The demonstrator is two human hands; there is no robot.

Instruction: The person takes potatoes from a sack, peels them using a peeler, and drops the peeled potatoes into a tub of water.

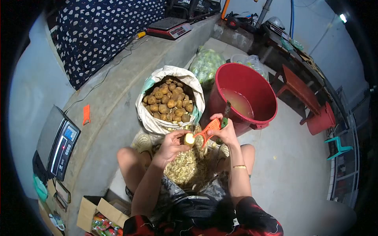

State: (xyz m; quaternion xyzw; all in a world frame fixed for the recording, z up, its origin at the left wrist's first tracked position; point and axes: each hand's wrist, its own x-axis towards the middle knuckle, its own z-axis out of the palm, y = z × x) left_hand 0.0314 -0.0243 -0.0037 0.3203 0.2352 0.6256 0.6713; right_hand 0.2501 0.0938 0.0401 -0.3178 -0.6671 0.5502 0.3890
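My left hand (172,146) is closed around a potato (189,139) whose pale, peeled end faces right. In my right hand (226,133) is an orange peeler (213,125), its head beside the potato. A narrow dark item with a green part (224,122) also shows at that hand; I cannot make out what it is or whether it is held. Below both hands, a heap of pale peelings (183,171) lies between my legs. Just beyond them stands an open white sack (143,114) of unpeeled brown potatoes (170,103).
A large red tub (265,92) with cloudy liquid stands at the right, near a plastic bag of green produce (206,65). On the concrete ledge at left are another orange peeler (86,114) and a digital scale (65,145). An open cardboard box (88,212) sits at lower left.
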